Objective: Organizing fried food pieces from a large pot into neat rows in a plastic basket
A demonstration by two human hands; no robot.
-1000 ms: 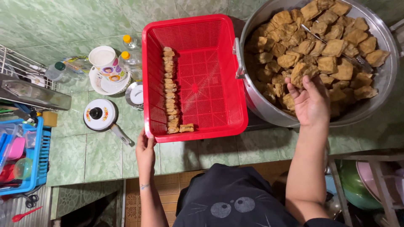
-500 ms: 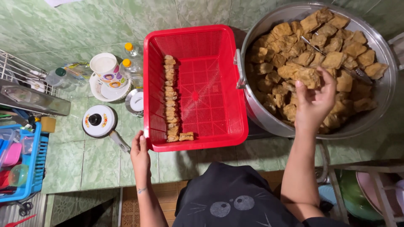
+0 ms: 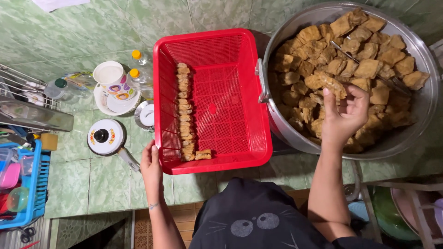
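A red plastic basket stands on the green tiled counter, with a row of fried tofu pieces lined along its left side. To its right a large metal pot is heaped with fried tofu. My right hand is inside the pot, fingers closed around a brown tofu piece lifted off the heap. My left hand rests against the basket's near left corner, holding its rim.
Left of the basket are a cup on saucers, small yellow-capped bottles, a white pot lid and a blue crate at the counter's edge. Metal tongs lie in the pot.
My right hand has closed on a tofu piece and raised it from the heap. My left hand stays at the basket's corner.
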